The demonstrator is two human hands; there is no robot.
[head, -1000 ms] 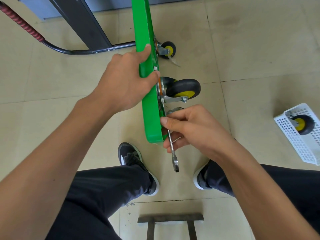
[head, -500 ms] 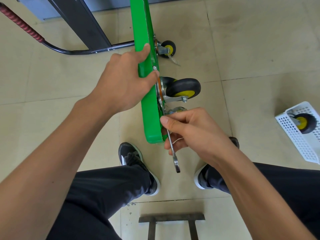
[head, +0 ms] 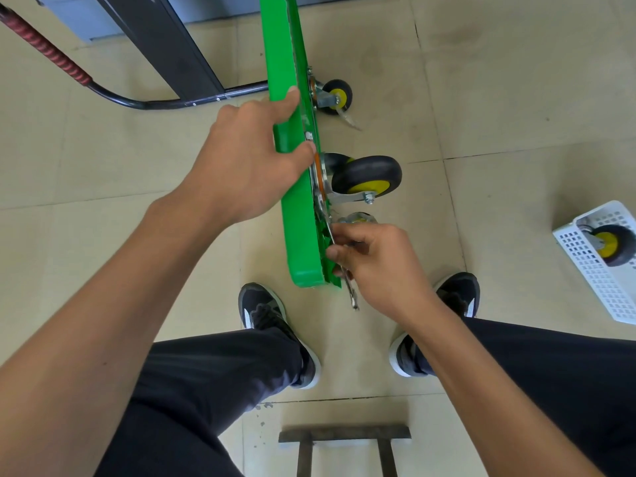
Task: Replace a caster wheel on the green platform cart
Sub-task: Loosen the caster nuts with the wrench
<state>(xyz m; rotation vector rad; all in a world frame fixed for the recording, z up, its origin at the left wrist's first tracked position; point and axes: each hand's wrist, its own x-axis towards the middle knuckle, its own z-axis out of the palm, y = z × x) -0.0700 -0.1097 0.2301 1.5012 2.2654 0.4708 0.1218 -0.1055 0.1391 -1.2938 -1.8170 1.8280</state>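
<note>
While the person stands over the job with a shoe point(head: 266, 313) planted on the floor either side, the right hand point(head: 373, 266) works nearest, its fingers point(head: 335, 251) pinched together on the shank of a slim wrench point(head: 351, 294) laid close along the underside of the green platform cart point(head: 296, 208). That cart stands tipped on its edge, deck vertical. Just beyond, the left hand point(head: 247, 166) grips the deck rim, thumb and fingers clamped across it to steady it. Right beside that hand sits the caster wheel point(head: 368, 175), black tyre on a yellow hub, its plate against the underside; a smaller caster point(head: 335, 96) sits farther along. Off to the right, a white basket point(head: 599, 270) holds another wheel point(head: 614, 244). Judging by the wrench at the plate, a mounting bolt is being turned; whether loosening or tightening cannot be told. Next comes another swing or a reset of the wrench, the deck held firm.
</note>
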